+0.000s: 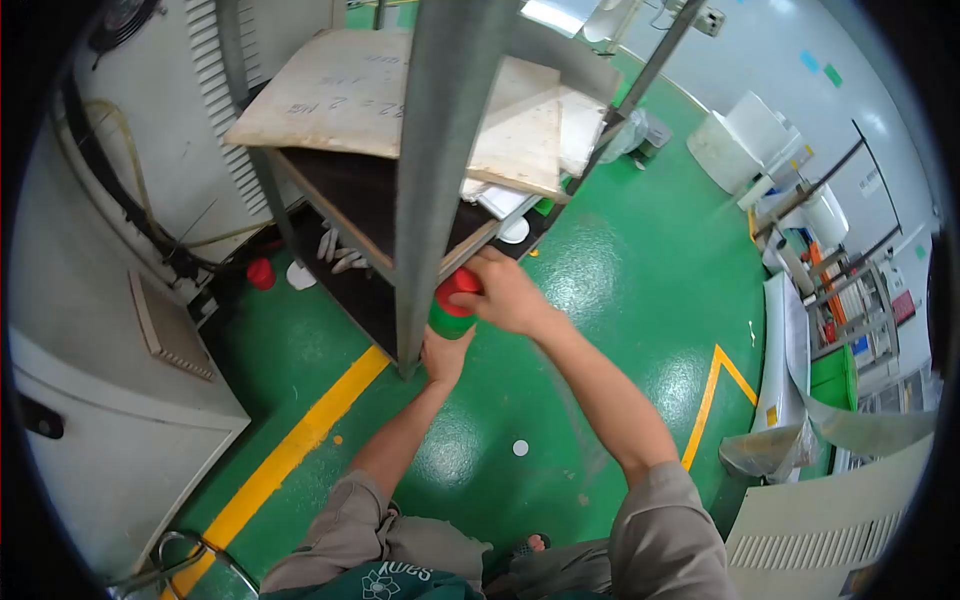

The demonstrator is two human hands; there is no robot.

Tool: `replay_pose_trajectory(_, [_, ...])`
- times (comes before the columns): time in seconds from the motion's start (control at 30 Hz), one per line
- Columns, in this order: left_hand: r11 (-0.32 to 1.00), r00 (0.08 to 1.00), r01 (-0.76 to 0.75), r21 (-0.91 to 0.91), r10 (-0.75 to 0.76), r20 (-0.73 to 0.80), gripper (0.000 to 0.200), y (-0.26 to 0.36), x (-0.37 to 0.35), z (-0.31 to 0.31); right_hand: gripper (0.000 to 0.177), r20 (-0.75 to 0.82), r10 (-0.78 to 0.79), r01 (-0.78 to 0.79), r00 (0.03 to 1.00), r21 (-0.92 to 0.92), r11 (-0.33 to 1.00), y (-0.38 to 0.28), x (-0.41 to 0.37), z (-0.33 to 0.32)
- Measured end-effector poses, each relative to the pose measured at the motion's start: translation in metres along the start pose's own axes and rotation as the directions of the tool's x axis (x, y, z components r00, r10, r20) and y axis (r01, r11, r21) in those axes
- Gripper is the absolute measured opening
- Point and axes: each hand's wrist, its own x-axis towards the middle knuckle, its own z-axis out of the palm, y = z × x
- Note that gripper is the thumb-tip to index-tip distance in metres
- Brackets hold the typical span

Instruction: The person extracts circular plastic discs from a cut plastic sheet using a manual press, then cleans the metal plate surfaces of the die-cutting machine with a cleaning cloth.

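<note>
Close beside the front post of a metal shelf rack (440, 180), I hold a small round container with a red top (458, 288) and a green lower part (450, 321). My left hand (446, 357) is closed around the green part from below; the post and the container hide some of its fingers. From the right, my right hand (505, 292) grips the red top, thumb across its front and fingers over its upper side.
Boards with handwriting (335, 90) lie on the rack's upper shelf. White gloves (340, 250) rest on a lower shelf. A red cap-like piece (261, 273) is on the floor behind. Grey cabinets (110, 430) stand at left; a white slotted panel (830, 530) is at lower right.
</note>
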Motion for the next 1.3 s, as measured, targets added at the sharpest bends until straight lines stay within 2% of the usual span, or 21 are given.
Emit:
replay_pose_trajectory(0.07, [0.995, 0.992, -0.097, 0.008, 0.097, -0.085, 0.099, -0.016, 0.004, 0.006, 0.038, -0.061, 0.023, -0.026, 0.998, -0.052, 0.998, -0.001, 0.009, 0.021])
replay_pose_trajectory(0.1, [0.993, 0.991, -0.107, 0.049, 0.111, -0.073, 0.085, -0.022, 0.008, 0.008, 0.037, -0.127, 0.047, -0.06, 0.991, -0.102, 0.993, -0.002, 0.015, 0.034])
replay_pose_trajectory(0.13, [0.984, 0.995, -0.079, 0.159, 0.087, -0.042, 0.071, -0.029, 0.016, 0.005, 0.039, 0.083, 0.257, -0.251, 0.963, -0.08, 0.965, -0.011, 0.027, 0.03])
replay_pose_trajectory(0.2, [0.953, 0.999, -0.039, 0.3, 0.031, 0.03, 0.046, -0.035, 0.038, 0.003, 0.044, -0.13, 0.237, -0.24, 0.963, -0.01, 0.971, -0.009, 0.032, 0.048])
replay_pose_trajectory(0.23, [0.995, 0.998, -0.055, 0.086, 0.054, 0.01, 0.042, -0.013, 0.039, 0.005, 0.051, -0.199, 0.271, -0.264, 0.942, 0.061, 0.962, -0.014, 0.032, 0.05])
replay_pose_trajectory(0.27, [0.987, 0.997, -0.078, -0.143, 0.077, -0.01, 0.039, 0.008, 0.04, 0.007, 0.058, -0.36, 0.271, -0.294, 0.893, -0.011, 0.956, -0.006, 0.04, 0.075])
replay_pose_trajectory(0.3, [0.93, 0.995, -0.104, -0.353, 0.1, -0.03, 0.036, 0.031, 0.041, 0.008, 0.054, -0.399, 0.336, -0.336, 0.853, 0.072, 0.939, -0.011, 0.041, 0.072])
replay_pose_trajectory(0.33, [0.9, 0.994, -0.107, -0.423, 0.095, -0.049, 0.036, 0.037, 0.041, 0.006, 0.053, -0.388, 0.404, -0.376, 0.828, 0.15, 0.914, -0.018, 0.042, 0.065])
replay_pose_trajectory(0.37, [0.898, 0.995, -0.101, -0.429, 0.086, -0.054, 0.036, 0.039, 0.036, 0.003, 0.054, -0.405, 0.345, -0.316, 0.847, 0.137, 0.939, -0.015, 0.044, 0.075])
replay_pose_trajectory(0.4, [0.913, 0.997, -0.076, -0.4, 0.06, -0.052, 0.036, 0.039, 0.031, 0.003, 0.056, -0.274, 0.438, -0.399, 0.856, 0.188, 0.898, -0.014, 0.048, 0.071])
replay_pose_trajectory(0.5, [0.936, 0.998, -0.04, -0.35, 0.022, -0.055, 0.036, 0.042, 0.024, 0.0, 0.062, -0.278, 0.32, -0.272, 0.906, 0.198, 0.942, -0.026, 0.024, 0.044])
replay_pose_trajectory(0.6, [0.946, 0.999, -0.02, -0.325, 0.003, -0.051, 0.036, 0.046, 0.02, 0.0, 0.049, -0.197, 0.218, -0.183, 0.956, 0.178, 0.967, 0.012, 0.043, 0.073])
replay_pose_trajectory(0.7, [0.952, 0.999, -0.013, -0.305, 0.0, -0.041, 0.036, 0.047, 0.016, 0.002, 0.039, -0.041, 0.31, -0.309, 0.95, 0.012, 0.951, -0.002, 0.053, 0.062])
replay_pose_trajectory(0.73, [0.953, 0.999, -0.012, -0.301, 0.0, -0.039, 0.036, 0.047, 0.015, 0.002, 0.027, -0.051, 0.331, -0.334, 0.942, -0.067, 0.94, -0.016, 0.048, 0.038])
replay_pose_trajectory(0.83, [0.955, 0.999, -0.013, -0.297, 0.002, -0.037, 0.036, 0.046, 0.012, 0.0, 0.026, -0.206, 0.049, -0.103, 0.977, -0.263, 0.959, -0.001, 0.041, 0.044])
replay_pose_trajectory(0.93, [0.958, 1.0, 0.02, -0.284, -0.025, -0.012, 0.037, 0.046, 0.009, 0.006, 0.021, -0.252, 0.242, -0.229, 0.937, 0.079, 0.97, 0.008, 0.055, 0.072])
replay_pose_trajectory(0.97, [0.96, 1.0, 0.024, -0.281, -0.028, -0.011, 0.037, 0.046, 0.006, 0.006, 0.027, -0.232, 0.226, -0.234, 0.946, -0.008, 0.972, -0.005, 0.053, 0.066])
replay_pose_trajectory(1.1, [0.965, 0.999, 0.046, -0.257, -0.041, 0.024, 0.037, 0.052, -0.001, 0.005, 0.031, -0.114, 0.439, -0.441, 0.891, 0.012, 0.898, -0.018, 0.05, 0.036])
replay_pose_trajectory(1.13, [0.967, 0.998, 0.057, -0.249, -0.05, 0.036, 0.037, 0.055, -0.003, 0.005, 0.03, 0.015, 0.446, -0.445, 0.895, -0.036, 0.895, -0.017, 0.053, 0.034])
replay_pose_trajectory(1.23, [0.972, 0.995, 0.087, -0.219, -0.076, 0.06, 0.037, 0.062, -0.003, 0.005, 0.021, -0.186, 0.077, -0.086, 0.98, -0.042, 0.995, -0.003, 0.035, 0.05])
replay_pose_trajectory(1.3, [0.977, 0.993, 0.1, -0.186, -0.086, 0.084, 0.037, 0.066, -0.005, 0.005, 0.021, -0.239, 0.195, -0.209, 0.951, -0.034, 0.977, -0.01, 0.045, 0.067])
